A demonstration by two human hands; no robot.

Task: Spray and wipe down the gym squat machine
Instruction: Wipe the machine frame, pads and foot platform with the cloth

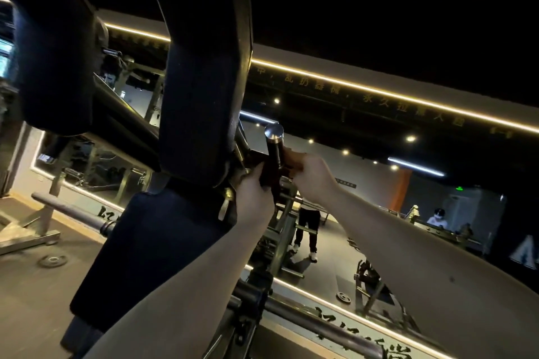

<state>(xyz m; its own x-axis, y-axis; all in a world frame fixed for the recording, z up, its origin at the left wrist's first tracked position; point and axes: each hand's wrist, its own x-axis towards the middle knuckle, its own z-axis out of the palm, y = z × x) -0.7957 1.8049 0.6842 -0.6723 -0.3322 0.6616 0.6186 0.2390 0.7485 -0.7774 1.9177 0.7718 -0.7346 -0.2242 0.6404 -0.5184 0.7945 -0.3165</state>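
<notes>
Black padded vinyl, smooth and rounded: squat machine [201,114] fills upper left and centre | dim gym, dark matte floor [35,294], mirrored wall [364,183] edged by warm light strip [379,92] | centre: left hand [255,192] and right hand [313,175] both grip a reddish cloth [267,175] round the chrome-capped handle [274,133] | open floor lower left.

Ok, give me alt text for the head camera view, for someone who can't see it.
A person's left-hand grip and right-hand grip hold a reddish-brown cloth against the black, chrome-capped handle of a squat machine, beside its dark padded shoulder rests, in a dim gym.
</notes>
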